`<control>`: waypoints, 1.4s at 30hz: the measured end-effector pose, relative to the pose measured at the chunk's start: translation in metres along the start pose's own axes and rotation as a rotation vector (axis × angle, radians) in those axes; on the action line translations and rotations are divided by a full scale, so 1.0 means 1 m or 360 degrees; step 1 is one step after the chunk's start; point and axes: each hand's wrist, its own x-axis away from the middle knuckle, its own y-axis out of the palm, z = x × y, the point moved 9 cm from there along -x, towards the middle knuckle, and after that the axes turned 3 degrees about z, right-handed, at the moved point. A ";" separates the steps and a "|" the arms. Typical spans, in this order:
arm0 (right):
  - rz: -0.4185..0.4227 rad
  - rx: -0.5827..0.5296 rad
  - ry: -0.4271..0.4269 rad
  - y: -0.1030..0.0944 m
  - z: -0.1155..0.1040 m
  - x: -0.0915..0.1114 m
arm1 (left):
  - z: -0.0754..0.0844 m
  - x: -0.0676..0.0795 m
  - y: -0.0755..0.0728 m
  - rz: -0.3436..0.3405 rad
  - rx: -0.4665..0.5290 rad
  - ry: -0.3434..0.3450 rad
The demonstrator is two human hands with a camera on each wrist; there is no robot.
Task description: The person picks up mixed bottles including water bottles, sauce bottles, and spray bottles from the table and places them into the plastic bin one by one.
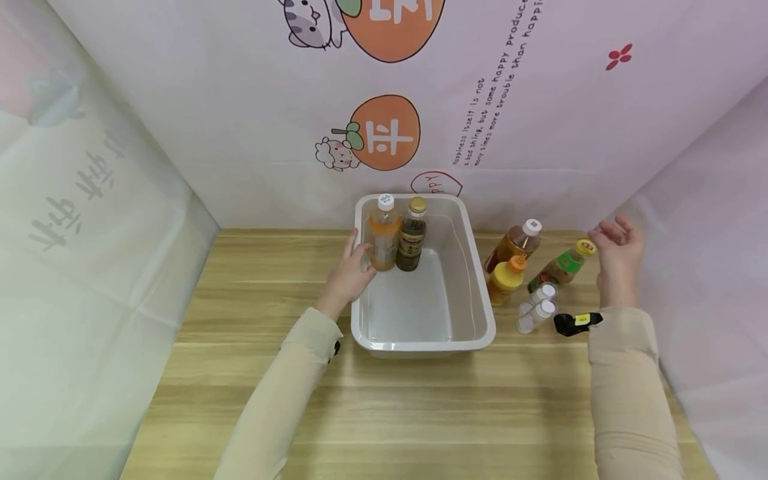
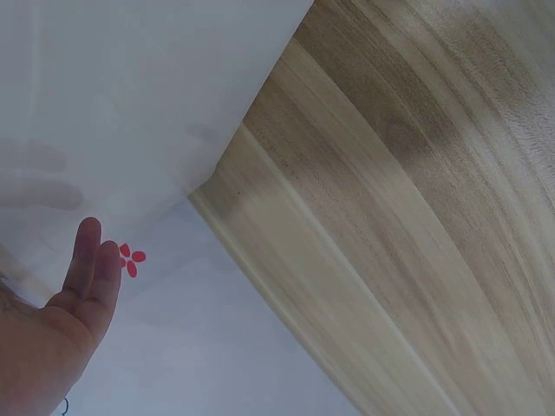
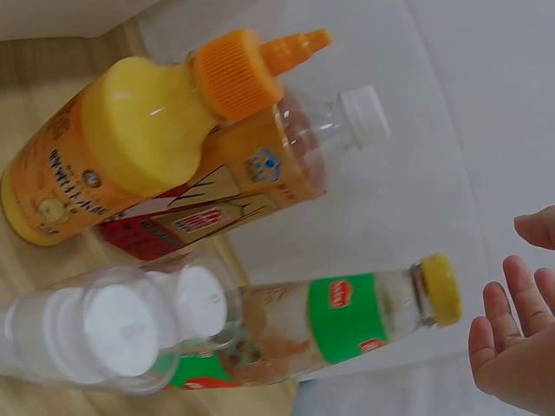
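The left hand [image 1: 349,279] is at the left rim of a light-grey plastic tub [image 1: 423,347], its visible fingers fairly straight in the left wrist view. Whether its fingertips touch the clear orange-labelled bottle [image 1: 384,240] just beside them cannot be told. That white-capped bottle stands inside the tub, in the far left part, next to a dark sauce bottle [image 1: 411,239] with a gold cap.

The right hand [image 1: 621,257] holds nothing; its fingers are loosely bent and apart, near the yellow cap of a green-labelled glass bottle [image 1: 566,263] standing right of the tub. Between that bottle and the tub stand a white-capped bottle of reddish-brown liquid [image 1: 510,248] and a yellow squeeze bottle [image 1: 507,280] with an orange nozzle cap. Two small clear containers [image 1: 528,324] with white caps stand nearer the person. Everything rests on a wood-grain table [image 1: 258,300], before a printed white curtain [image 1: 258,133].
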 end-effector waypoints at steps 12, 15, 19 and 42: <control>0.0156 0.0033 0.0021 -0.016 0.029 -0.009 | 0.000 0.001 0.000 -0.0015 0.0001 -0.0025; 0.0159 0.0014 0.0022 -0.015 0.032 -0.008 | -0.001 0.001 0.000 -0.0020 0.0008 -0.0037; 0.0158 0.0000 0.0029 -0.016 0.035 -0.008 | 0.000 0.001 0.001 -0.0024 0.0005 -0.0041; 0.0122 0.0278 -0.0069 -0.011 0.042 -0.012 | 0.001 0.002 -0.001 -0.0025 -0.0011 -0.0021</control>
